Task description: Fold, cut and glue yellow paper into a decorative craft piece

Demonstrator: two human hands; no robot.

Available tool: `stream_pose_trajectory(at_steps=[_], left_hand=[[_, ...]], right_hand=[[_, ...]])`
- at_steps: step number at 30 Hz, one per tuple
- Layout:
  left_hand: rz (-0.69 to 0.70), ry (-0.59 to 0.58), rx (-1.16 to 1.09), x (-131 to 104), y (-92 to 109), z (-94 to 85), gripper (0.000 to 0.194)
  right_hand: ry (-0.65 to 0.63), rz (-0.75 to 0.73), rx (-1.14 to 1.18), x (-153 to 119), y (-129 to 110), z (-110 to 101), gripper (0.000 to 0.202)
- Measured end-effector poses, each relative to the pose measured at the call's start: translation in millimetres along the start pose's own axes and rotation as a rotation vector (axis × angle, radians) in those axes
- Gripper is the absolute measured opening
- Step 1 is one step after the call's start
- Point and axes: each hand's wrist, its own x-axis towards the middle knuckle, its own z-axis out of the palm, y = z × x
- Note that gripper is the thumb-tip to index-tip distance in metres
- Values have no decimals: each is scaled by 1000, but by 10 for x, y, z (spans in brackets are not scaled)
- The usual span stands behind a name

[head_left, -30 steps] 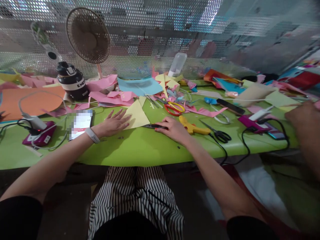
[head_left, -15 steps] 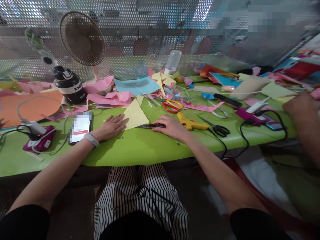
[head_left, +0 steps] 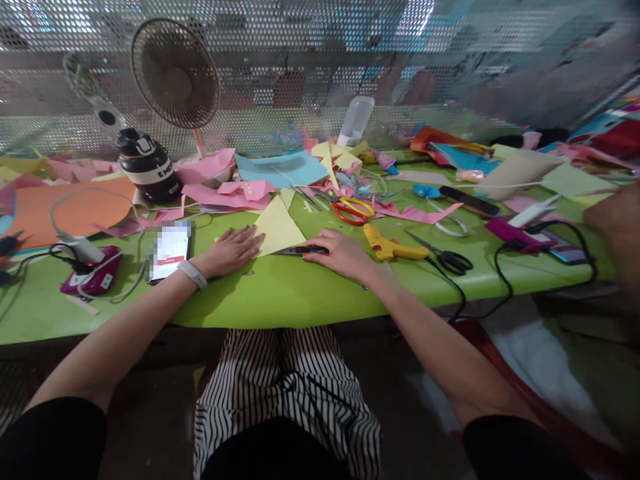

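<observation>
- A folded-looking sheet of yellow paper [head_left: 280,228] is laid flat on the green table [head_left: 280,300], between the two hands and straight in front of the body, where it can be reached equally from either side.
- The left edge of the paper is pressed by the left hand [head_left: 233,252]; the fingers are stretched out flat, only slightly spread, and curled around nothing, presumably so that the sheet is stopped from sliding.
- A slim dark tool [head_left: 295,251] is gripped low by the right hand [head_left: 343,253], with the fingers closed over its near end; its kind cannot be told.
- The tool is set nearly level along the near edge of the paper, its tip pointed leftward, apparently so that this edge can be followed; whether the paper is actually touched cannot be made out.
- A yellow glue gun [head_left: 390,245] and black-handled scissors [head_left: 453,260] are placed just right of the right hand, seemingly for easy reach.
- A lit phone [head_left: 173,250] is laid beyond the left wrist, its screen facing up, probably so that it can be seen.
</observation>
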Motion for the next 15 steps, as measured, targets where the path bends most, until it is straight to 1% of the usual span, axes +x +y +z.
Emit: stream_pose_trajectory(at_steps=[2,5,9,12,14,15], left_hand=[[-13,-18,0,17,55,-16,62],[-29,-24,4,103,155,0,64],[-51,9,-19,237,253,40,64],[-50,46,-37,221,225,11,63],[-52,82,-29,148,154,-34,60],[-52,75,-25,104,110,-55,58]], right_hand=[[8,-28,-8,2,22,6,30],[34,-60,-9,-11,86,18,30],[74,-30,-12,-52,174,30,30],[74,-17,-5,-66,210,33,29],[77,-19,-1,-65,228,40,29],[81,-22,2,-61,234,45,28]])
